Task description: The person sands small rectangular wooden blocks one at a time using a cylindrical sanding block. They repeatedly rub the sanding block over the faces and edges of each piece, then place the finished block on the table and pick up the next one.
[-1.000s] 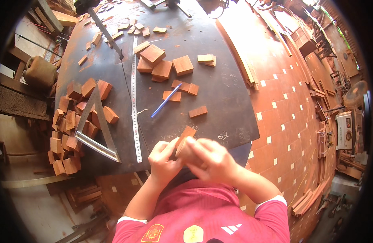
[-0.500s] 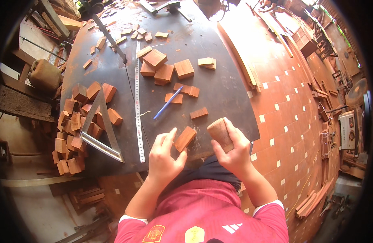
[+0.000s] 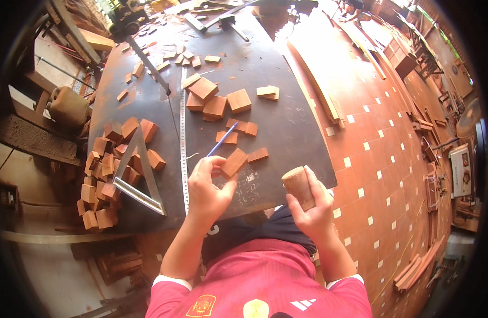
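My left hand (image 3: 209,191) grips a reddish-brown wooden block (image 3: 235,162) between thumb and fingers, raised over the near part of the dark tabletop (image 3: 286,132). Closed around a brown, rough-looking cylinder (image 3: 297,183) is my right hand (image 3: 314,206), near the table's right front corner. Just beyond the held block lie a small wooden block (image 3: 258,155) and a blue pen (image 3: 223,139), whose near end is close to my left fingers. Two more small blocks (image 3: 242,127) rest by the pen. Farther back sits a cluster of larger blocks (image 3: 215,107).
On the left, a metal set square (image 3: 143,164) leans over a heap of wooden blocks (image 3: 103,175). A white measuring strip (image 3: 184,143) runs along the table beside a slot under a saw blade (image 3: 151,66). Long boards (image 3: 318,85) lie beyond the right edge.
My left hand has carried the wooden block slightly up and left, turning it so a broader face shows. My right hand has moved a little right and toward me with the cylinder.
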{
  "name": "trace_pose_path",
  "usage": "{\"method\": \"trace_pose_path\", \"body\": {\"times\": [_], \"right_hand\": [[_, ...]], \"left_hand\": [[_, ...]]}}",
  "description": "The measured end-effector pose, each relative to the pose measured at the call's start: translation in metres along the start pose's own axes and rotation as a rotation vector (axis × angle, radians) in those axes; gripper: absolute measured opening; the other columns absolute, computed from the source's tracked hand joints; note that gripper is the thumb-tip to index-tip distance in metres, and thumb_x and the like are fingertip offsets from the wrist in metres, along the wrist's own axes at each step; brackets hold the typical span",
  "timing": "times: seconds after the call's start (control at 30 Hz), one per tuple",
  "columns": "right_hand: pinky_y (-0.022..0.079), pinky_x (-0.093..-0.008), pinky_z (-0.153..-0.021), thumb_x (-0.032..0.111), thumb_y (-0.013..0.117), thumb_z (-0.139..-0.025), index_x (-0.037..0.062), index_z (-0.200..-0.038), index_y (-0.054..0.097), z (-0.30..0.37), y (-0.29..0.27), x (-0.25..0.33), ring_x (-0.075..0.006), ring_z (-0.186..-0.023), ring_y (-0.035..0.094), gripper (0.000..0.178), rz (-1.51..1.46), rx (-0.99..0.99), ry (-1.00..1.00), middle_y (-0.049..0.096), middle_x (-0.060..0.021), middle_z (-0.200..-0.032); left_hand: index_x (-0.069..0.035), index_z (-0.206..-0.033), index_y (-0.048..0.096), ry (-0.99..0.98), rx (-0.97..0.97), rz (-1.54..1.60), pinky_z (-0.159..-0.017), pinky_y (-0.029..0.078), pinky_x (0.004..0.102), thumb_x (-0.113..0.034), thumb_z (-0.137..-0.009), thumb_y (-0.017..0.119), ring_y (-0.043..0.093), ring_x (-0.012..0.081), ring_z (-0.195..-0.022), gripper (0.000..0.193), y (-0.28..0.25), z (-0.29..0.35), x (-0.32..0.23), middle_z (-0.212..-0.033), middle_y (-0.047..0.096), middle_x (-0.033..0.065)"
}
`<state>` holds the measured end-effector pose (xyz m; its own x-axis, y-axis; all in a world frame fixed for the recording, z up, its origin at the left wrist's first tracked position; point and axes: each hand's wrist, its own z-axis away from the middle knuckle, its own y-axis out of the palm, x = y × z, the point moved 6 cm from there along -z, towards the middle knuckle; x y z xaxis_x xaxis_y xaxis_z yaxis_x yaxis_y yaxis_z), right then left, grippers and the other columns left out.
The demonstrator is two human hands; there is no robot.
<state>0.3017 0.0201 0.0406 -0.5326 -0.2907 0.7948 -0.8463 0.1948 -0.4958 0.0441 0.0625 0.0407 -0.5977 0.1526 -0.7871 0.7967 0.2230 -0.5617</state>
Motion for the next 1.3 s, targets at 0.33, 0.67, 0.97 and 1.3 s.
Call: {"method": "trace_pose_path", "body": {"times": [0.33, 0.67, 0.97, 1.3], "right_hand": [[0.056, -0.0442, -0.103, 0.006, 0.086, -0.082, -0.0015, -0.152, 0.053, -0.027, 0.052, 0.017, -0.0419, -0.119, 0.070, 0.078, -0.195, 0.277, -0.204, 0.067, -0.0269, -0.131], [0.056, -0.0484, -0.099, 0.005, 0.085, -0.082, 0.0003, -0.151, 0.055, -0.046, 0.072, 0.040, -0.0451, -0.117, 0.066, 0.075, -0.141, 0.579, -0.364, 0.065, -0.0253, -0.127], [0.058, -0.0485, -0.096, 0.005, 0.086, -0.079, 0.0010, -0.150, 0.056, -0.061, 0.075, 0.035, -0.0441, -0.112, 0.068, 0.077, -0.074, 0.525, -0.411, 0.067, -0.0257, -0.127], [0.058, -0.0482, -0.097, 0.004, 0.085, -0.082, -0.0037, -0.147, 0.057, -0.064, 0.072, 0.029, -0.0465, -0.110, 0.069, 0.071, -0.054, 0.469, -0.369, 0.067, -0.0286, -0.126]], "left_hand": [[0.001, -0.142, 0.064, 0.123, 0.142, 0.072, -0.091, 0.059, 0.0363, -0.032, -0.072, 0.102, 0.070, 0.0235, -0.099, 0.086, 0.006, 0.024, 0.023, -0.114, 0.072, 0.0132], [0.003, -0.137, 0.064, 0.025, 0.181, 0.246, -0.103, 0.056, 0.0418, -0.020, -0.076, 0.096, 0.071, 0.0349, -0.120, 0.072, 0.015, 0.028, 0.041, -0.129, 0.072, 0.0206], [0.002, -0.134, 0.064, 0.101, 0.195, 0.183, -0.103, 0.055, 0.0442, -0.017, -0.079, 0.090, 0.070, 0.0405, -0.118, 0.064, 0.009, 0.024, 0.031, -0.126, 0.071, 0.0230], [0.003, -0.137, 0.063, 0.051, 0.216, 0.201, -0.103, 0.055, 0.0431, -0.015, -0.079, 0.090, 0.071, 0.0406, -0.119, 0.066, 0.016, 0.029, 0.036, -0.128, 0.071, 0.0244]]}}
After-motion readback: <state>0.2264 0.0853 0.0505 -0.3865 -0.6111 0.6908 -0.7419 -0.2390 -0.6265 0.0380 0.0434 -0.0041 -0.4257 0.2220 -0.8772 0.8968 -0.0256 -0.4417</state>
